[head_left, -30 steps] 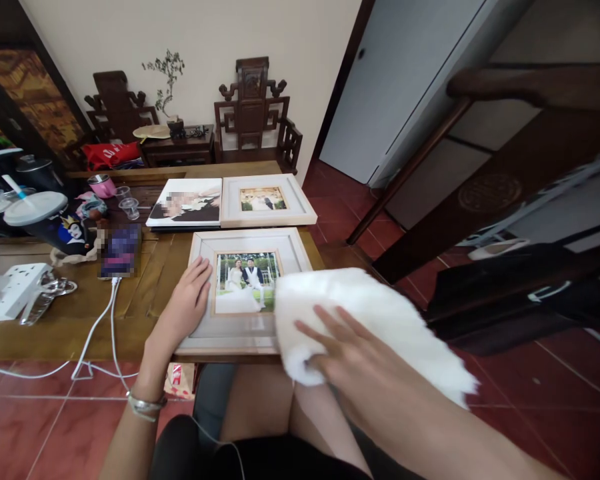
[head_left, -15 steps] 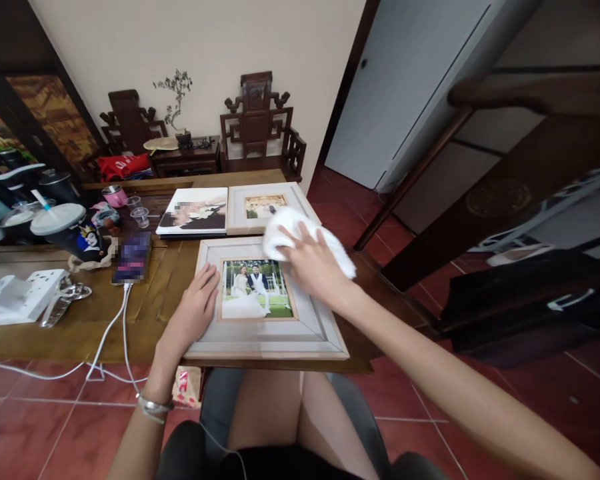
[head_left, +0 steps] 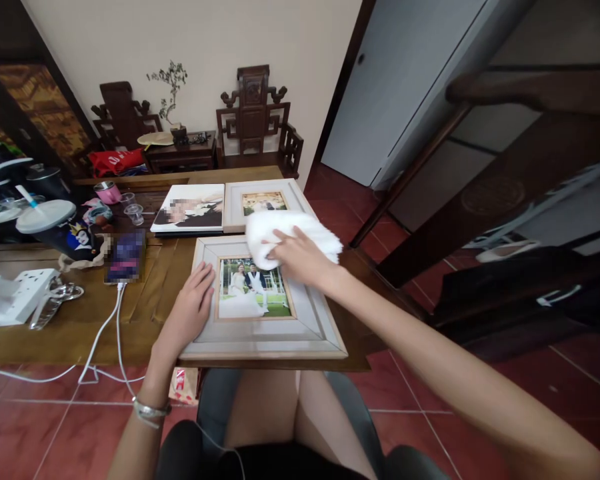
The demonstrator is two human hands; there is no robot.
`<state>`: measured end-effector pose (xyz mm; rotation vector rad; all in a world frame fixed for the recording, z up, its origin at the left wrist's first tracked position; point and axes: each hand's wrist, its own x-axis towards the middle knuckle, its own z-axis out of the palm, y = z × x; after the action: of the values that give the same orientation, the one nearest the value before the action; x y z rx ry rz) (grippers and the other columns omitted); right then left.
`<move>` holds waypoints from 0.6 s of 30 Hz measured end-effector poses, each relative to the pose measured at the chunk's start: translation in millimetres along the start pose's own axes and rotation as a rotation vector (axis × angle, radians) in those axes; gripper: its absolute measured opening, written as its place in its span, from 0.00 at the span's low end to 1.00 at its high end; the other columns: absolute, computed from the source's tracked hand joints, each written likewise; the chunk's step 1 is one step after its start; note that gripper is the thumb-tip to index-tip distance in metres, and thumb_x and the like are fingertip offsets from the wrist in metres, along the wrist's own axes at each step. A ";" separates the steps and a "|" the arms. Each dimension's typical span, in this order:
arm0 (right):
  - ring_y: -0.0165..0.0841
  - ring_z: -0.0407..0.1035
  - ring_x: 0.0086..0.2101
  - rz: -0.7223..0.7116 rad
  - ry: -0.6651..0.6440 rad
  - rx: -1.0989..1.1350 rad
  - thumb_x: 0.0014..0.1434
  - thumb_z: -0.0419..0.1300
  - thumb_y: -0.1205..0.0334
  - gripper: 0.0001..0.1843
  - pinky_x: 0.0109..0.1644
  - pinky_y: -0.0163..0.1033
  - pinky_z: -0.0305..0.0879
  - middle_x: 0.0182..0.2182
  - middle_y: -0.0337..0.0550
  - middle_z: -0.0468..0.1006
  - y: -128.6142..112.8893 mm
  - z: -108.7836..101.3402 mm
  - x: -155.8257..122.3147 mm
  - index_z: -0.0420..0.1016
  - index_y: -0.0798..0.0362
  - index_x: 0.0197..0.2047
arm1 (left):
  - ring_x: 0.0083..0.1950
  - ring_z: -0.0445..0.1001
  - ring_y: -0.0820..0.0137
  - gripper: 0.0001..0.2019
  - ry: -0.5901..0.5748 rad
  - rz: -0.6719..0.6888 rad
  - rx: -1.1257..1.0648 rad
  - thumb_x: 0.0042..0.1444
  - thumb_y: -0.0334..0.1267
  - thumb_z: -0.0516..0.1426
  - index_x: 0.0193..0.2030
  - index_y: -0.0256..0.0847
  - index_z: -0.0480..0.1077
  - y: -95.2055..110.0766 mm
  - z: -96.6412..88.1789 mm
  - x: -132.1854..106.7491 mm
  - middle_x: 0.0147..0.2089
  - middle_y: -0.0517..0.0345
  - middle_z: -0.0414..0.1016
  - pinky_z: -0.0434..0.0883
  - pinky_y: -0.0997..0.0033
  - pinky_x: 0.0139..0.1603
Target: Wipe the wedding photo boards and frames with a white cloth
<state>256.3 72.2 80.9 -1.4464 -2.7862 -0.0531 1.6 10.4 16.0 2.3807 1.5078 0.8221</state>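
A pale wooden photo frame (head_left: 307,325) with a wedding picture lies flat at the near edge of the wooden table (head_left: 70,327). My left hand (head_left: 187,313) rests flat on the frame's left border, fingers stretched out. My right hand (head_left: 300,257) presses a white fluffy cloth (head_left: 290,230) onto the frame's top right corner, fingers spread over the cloth. A second, smaller frame (head_left: 235,200) and an unframed photo print (head_left: 187,210) lie side by side behind the near frame.
On the table's left are a phone (head_left: 125,257) on a white cable, a white power strip (head_left: 10,300), a lidded dark cup (head_left: 55,230), a pink cup (head_left: 107,192) and small clear cups. Carved dark chairs stand by the back wall. Red floor tiles lie below.
My right hand carried the cloth from the frame's near right side up to its top right corner, then slid it a little left. My left hand stayed on the left border.
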 end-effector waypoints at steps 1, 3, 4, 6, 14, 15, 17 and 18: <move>0.50 0.55 0.63 0.038 -0.001 -0.004 0.49 0.49 0.85 0.29 0.64 0.62 0.50 0.56 0.54 0.74 5.7 -1.1 -10.7 0.79 0.59 0.49 | 0.72 0.54 0.59 0.22 0.006 -0.002 0.000 0.67 0.37 0.45 0.62 0.30 0.65 0.1 0.1 0.0 0.66 0.39 0.64 0.55 0.50 0.71; 0.51 0.57 0.63 0.064 0.008 -0.006 0.47 0.48 0.86 0.29 0.63 0.60 0.55 0.55 0.58 0.75 7.8 -2.3 -34.7 0.79 0.62 0.47 | 0.72 0.55 0.60 0.21 0.012 -0.007 -0.004 0.67 0.37 0.45 0.62 0.32 0.65 0.7 0.0 0.3 0.66 0.41 0.64 0.56 0.50 0.70; 0.52 0.56 0.63 0.048 0.009 0.000 0.46 0.48 0.86 0.30 0.63 0.59 0.56 0.55 0.59 0.74 4.2 -2.6 -48.3 0.79 0.63 0.47 | 0.71 0.55 0.60 0.21 0.014 -0.009 -0.007 0.66 0.37 0.45 0.62 0.33 0.66 1.2 -0.1 0.4 0.66 0.41 0.64 0.56 0.50 0.70; 0.53 0.54 0.64 -0.005 -0.016 0.044 0.44 0.49 0.86 0.30 0.65 0.58 0.55 0.57 0.60 0.72 -9.9 -3.4 -78.6 0.79 0.64 0.46 | 0.71 0.56 0.60 0.21 0.019 -0.014 -0.016 0.66 0.37 0.46 0.61 0.33 0.66 2.4 -0.3 0.6 0.66 0.41 0.65 0.56 0.50 0.70; 0.43 0.51 0.65 -0.116 -0.083 0.392 0.43 0.47 0.84 0.33 0.65 0.51 0.62 0.64 0.43 0.64 -47.1 -13.5 -164.8 0.80 0.49 0.44 | 0.72 0.53 0.55 0.26 0.253 -0.310 -0.273 0.62 0.42 0.54 0.66 0.40 0.58 4.3 -3.7 -5.9 0.74 0.42 0.47 0.54 0.49 0.70; 0.42 0.49 0.66 -0.088 -0.089 0.403 0.42 0.46 0.84 0.34 0.64 0.52 0.62 0.65 0.42 0.63 -47.2 -11.2 -166.1 0.80 0.48 0.44 | 0.70 0.57 0.55 0.29 0.272 -0.420 -0.392 0.61 0.42 0.55 0.67 0.40 0.56 5.0 -6.5 -7.8 0.73 0.40 0.50 0.58 0.49 0.68; 0.43 0.44 0.67 -0.049 -0.054 0.413 0.40 0.45 0.85 0.35 0.66 0.54 0.58 0.66 0.41 0.60 -47.8 -1.9 -166.2 0.80 0.49 0.43 | 0.64 0.68 0.55 0.31 0.204 -0.647 -0.661 0.59 0.42 0.57 0.67 0.39 0.55 8.7 -14.3 -12.3 0.68 0.38 0.61 0.67 0.52 0.62; 0.43 0.40 0.67 -0.057 -0.019 0.418 0.40 0.45 0.84 0.35 0.66 0.56 0.56 0.66 0.41 0.59 -48.6 4.3 -166.1 0.80 0.49 0.43 | 0.60 0.72 0.56 0.31 0.116 -0.722 -0.774 0.59 0.44 0.58 0.67 0.39 0.56 12.0 -18.5 -15.0 0.64 0.39 0.67 0.71 0.54 0.58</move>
<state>312.3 -91.4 72.3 -1.2667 -2.6329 0.5116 -4.3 -10.6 31.5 1.1498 1.5316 1.0803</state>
